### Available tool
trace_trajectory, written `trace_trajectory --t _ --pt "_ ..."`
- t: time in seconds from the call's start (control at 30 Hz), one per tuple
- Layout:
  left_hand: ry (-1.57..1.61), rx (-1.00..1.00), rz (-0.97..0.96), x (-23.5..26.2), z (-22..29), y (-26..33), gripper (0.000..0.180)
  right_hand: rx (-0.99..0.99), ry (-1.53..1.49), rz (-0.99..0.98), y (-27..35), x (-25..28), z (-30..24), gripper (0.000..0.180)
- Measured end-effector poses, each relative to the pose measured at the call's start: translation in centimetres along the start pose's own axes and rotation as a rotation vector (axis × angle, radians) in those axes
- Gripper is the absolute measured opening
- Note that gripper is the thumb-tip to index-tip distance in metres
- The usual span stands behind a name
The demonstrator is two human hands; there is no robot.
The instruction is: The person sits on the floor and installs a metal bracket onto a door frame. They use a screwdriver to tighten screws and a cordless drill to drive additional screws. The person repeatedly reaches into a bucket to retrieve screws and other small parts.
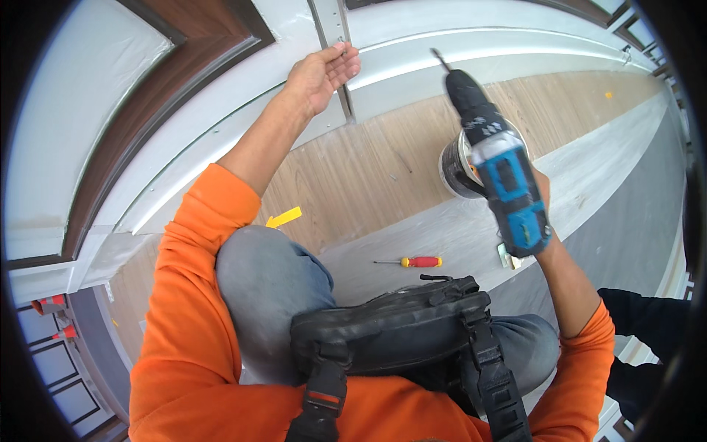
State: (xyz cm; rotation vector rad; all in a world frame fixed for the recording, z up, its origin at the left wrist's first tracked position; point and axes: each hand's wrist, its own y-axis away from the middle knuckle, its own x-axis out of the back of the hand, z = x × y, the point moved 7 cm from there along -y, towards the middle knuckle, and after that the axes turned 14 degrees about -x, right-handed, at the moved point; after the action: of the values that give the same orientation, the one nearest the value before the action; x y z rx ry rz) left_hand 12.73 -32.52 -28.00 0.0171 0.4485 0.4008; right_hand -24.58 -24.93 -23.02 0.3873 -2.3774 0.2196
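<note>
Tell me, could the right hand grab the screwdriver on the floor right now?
Probably not: the right hand is busy holding the drill, though nothing seems to cover the screwdriver.

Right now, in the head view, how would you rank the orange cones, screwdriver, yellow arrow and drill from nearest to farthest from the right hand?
From the right hand:
1. Drill: held in it.
2. Screwdriver: on the floor, to its left.
3. Yellow arrow: farther left, by the left knee.
4. Orange cones: far left edge.
</note>
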Motion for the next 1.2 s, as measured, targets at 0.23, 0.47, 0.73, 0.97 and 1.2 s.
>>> trace_trajectory --t 0.23,0.47,0.73,0.97,1.2 --pt "0.033 0.048 -0.028 -0.1 -1.0 -1.0 0.024 0.174 0.025 -0.113 -3.5 -5.3 -6.2 0.052" --pt "0.034 0.026 -0.061 -1.2 -0.1 -0.1 0.027 0.144 -0.004 -0.078 -4.7 -8.0 -7.2 0.054" --pt "0.042 0.006 -0.106 -1.6 0.2 0.2 0.031 0.169 0.08 -0.026 -5.5 -8.8 -7.0 0.053" --pt "0.041 0.007 -0.12 -2.4 0.1 0.4 0.032 0.16 0.101 -0.004 -5.3 -8.7 -6.5 0.053" --pt "-0.097 0.007 -0.133 -0.2 -0.9 0.3 0.045 0.185 0.258 -0.272 -0.3 -9.9 -3.3 0.045"
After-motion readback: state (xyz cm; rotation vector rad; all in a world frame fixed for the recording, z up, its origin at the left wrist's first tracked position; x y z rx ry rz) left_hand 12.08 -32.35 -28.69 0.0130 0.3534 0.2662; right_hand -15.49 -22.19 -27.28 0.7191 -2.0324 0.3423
